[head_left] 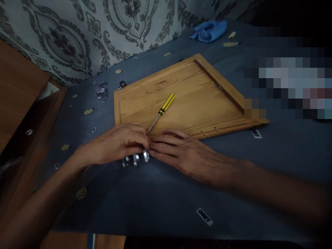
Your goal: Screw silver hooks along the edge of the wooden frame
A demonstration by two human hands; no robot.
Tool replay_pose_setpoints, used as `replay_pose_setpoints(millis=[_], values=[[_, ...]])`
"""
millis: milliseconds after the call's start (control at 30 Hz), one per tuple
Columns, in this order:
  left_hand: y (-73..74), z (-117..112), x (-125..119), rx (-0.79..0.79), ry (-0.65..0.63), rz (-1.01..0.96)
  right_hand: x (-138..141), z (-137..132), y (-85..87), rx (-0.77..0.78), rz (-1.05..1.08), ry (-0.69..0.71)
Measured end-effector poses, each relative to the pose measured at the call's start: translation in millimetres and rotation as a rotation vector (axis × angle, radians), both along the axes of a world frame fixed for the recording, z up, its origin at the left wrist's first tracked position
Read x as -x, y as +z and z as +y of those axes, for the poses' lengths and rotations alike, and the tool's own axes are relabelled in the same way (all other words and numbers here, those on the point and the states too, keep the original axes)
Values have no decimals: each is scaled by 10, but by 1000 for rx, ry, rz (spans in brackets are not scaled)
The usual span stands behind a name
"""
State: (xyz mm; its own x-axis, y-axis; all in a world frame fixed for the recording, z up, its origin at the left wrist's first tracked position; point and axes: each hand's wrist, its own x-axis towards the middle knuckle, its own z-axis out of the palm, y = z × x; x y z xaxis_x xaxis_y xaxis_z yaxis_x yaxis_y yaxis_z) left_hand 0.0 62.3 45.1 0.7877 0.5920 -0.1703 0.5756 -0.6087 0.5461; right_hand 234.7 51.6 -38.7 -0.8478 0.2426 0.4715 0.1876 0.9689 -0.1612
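A framed wooden panel (186, 93), like a cabinet door, lies flat on the dark blue patterned sheet. At its near edge, my left hand (124, 140) is closed in a pinch, its fingertips hiding whatever is between them. My right hand (189, 155) lies along that same edge, fingers stretched out, their tips close to the left fingertips. Just below the left fingers stand several shiny curved metal pieces (146, 156); their upper parts are covered. A screwdriver (167, 103) with a yellow and black handle rests on the panel, its tip pointing toward the left fingertips.
A pile of small metal hardware (102, 90) lies left of the panel. A dark clip-like piece (122, 84) sits by its far left corner. Behind are a crumpled blue cloth (209, 31) and a patterned curtain (135, 20). Wooden furniture (23, 86) stands at the left.
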Motion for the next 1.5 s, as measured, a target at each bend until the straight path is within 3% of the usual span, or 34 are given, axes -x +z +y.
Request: replay_pose_setpoints(millis=[400, 767, 867, 1200, 1500], values=[[-8, -6, 18, 27, 45, 27, -4, 4, 13, -8, 36, 21], [16, -44, 128, 25, 229, 34, 6, 1, 50, -27, -8, -22], [-2, -48, 91, 66, 210, 77, 6, 1, 44, -28, 17, -8], [-8, -42, 22, -41, 106, 123, 2, 17, 8, -20, 29, 10], [51, -45, -97, 23, 128, 179, -9, 16, -5, 24, -20, 27]])
